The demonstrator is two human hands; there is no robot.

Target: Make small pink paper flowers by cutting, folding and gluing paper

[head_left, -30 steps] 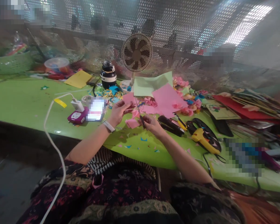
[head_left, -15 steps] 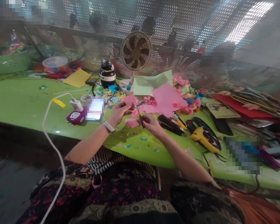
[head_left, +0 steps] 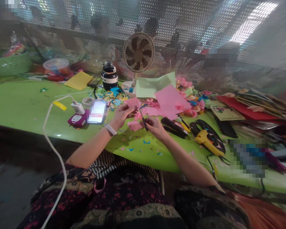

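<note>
My left hand [head_left: 122, 115] pinches a small piece of pink paper [head_left: 132, 102] between thumb and fingers, above the green table [head_left: 124, 151]. Closed around a pair of dark scissors [head_left: 145, 122] is my right hand [head_left: 155, 128]; the blades point up and away, close beside the pink paper. Whether the blades touch the paper is too small to make out. Just below my hands lies another pink paper piece [head_left: 134, 125]. Beyond the scissors, a larger pink sheet [head_left: 170, 100] rests against a pale green sheet [head_left: 155, 85].
A black stapler [head_left: 174, 128] and a yellow glue gun [head_left: 208, 142] lie right of my hand. To the left are a lit phone [head_left: 97, 111], a purple adapter [head_left: 77, 119] and a white cable [head_left: 53, 144]. A bottle [head_left: 109, 76] and fan [head_left: 138, 52] stand behind.
The view has shifted very slightly. Both hands, the scissors and the pink paper stay in nearly the same place.
</note>
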